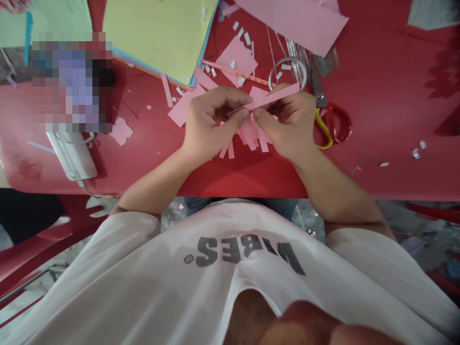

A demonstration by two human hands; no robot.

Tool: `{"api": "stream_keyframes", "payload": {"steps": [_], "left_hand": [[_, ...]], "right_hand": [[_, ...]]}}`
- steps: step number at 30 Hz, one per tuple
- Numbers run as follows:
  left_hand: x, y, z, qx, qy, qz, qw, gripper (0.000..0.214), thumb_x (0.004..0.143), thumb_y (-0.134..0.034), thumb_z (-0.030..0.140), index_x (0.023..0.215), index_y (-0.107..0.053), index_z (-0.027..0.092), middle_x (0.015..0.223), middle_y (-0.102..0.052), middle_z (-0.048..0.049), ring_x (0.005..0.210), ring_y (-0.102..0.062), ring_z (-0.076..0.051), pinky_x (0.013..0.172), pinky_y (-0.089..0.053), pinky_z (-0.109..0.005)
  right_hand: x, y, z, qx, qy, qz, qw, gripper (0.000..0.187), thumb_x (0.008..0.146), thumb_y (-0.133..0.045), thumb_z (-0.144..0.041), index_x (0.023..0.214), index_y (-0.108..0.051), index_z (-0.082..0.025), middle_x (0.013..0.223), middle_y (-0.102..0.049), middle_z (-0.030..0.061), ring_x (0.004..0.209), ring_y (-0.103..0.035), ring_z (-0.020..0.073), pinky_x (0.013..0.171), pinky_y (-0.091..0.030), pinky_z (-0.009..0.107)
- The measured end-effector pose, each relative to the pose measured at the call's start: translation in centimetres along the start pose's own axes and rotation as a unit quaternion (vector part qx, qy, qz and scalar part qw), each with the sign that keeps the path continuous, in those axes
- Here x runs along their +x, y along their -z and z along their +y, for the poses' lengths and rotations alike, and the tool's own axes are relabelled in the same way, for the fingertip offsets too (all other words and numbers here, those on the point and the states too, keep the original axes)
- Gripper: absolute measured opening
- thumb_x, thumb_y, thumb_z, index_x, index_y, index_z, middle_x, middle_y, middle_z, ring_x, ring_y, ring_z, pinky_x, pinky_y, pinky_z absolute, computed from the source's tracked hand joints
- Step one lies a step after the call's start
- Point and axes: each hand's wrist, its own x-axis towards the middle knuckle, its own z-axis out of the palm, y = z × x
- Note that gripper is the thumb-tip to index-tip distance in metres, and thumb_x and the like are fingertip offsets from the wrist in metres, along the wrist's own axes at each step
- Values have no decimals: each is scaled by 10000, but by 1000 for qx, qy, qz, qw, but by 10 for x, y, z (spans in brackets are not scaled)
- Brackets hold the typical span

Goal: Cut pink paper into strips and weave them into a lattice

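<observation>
The person's left hand (212, 120) and right hand (287, 122) met above the near part of the red table (388, 120), thumbs almost touching, and between them they held a pink paper strip (273, 96). The left hand was curled, with thumb and forefinger pinched on the strip's lower end. The right hand gripped it from the other side, and the strip ran up and to the right over that hand's knuckles, its far end free in the air. Directly under the two hands lay a small heap of cut pink strips (251, 138), fanned out on the table top. Just beside the right hand, nearly touching it, lay a pair of scissors (330, 122) with one yellow and one red handle loop, blades pointing away from the person. Beyond the hands sat a ring of clear tape (288, 72), a pink pencil (230, 71) lying slantwise, and a small pink sheet (237, 56). A larger pink sheet (294, 17) lay further back. A stack of coloured paper (161, 33) with a yellow-green top sheet lay at the far left. Well to the left of the hands lay a pink flower-shaped cutout (121, 130) near a white device (74, 153) at the table's edge. Small white and pink offcuts were scattered about the surface.
</observation>
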Motion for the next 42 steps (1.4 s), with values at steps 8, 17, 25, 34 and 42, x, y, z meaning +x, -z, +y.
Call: {"api": "stream_keyframes", "payload": {"steps": [8,17,25,34,42], "left_hand": [[4,2,-11,-8,6,2,1000,433,850,-818,721,1067,-805,346,943,-805,-23,795,-713,-197,647,-615,-386],[8,5,-23,-9,-41,-27,999,339,891,-841,607,1123,-802,363,958,-816,-12,786,-750,-203,615,-621,-379],[8,7,-39,-13,-20,-40,999,329,911,-822,599,1115,-790,342,961,-802,-20,808,-753,-219,663,-623,-403],[4,5,-38,-34,27,-32,999,467,861,-854,648,1138,-742,289,940,-776,-29,850,-739,-217,770,-646,-402],[0,-1,-22,-8,-35,-4,999,445,942,-749,686,1154,-758,295,951,-752,-11,833,-765,-187,706,-650,-371]], "right_hand": [[1,-2,10,14,43,0,999,343,854,-896,-582,833,-699,-302,751,-649,-18,635,-574,176,561,-449,374],[2,0,10,-14,27,-5,1000,388,835,-872,-668,814,-677,-334,773,-666,4,689,-609,207,593,-508,401],[2,-1,10,30,50,-9,998,282,851,-918,-498,827,-728,-291,743,-658,4,626,-551,165,548,-413,375],[1,-2,6,23,34,-9,999,338,841,-901,-588,827,-717,-305,758,-646,-14,664,-577,186,592,-482,377],[1,-3,12,32,33,-5,999,351,859,-880,-602,841,-698,-303,747,-628,-6,672,-555,185,607,-457,384]]}}
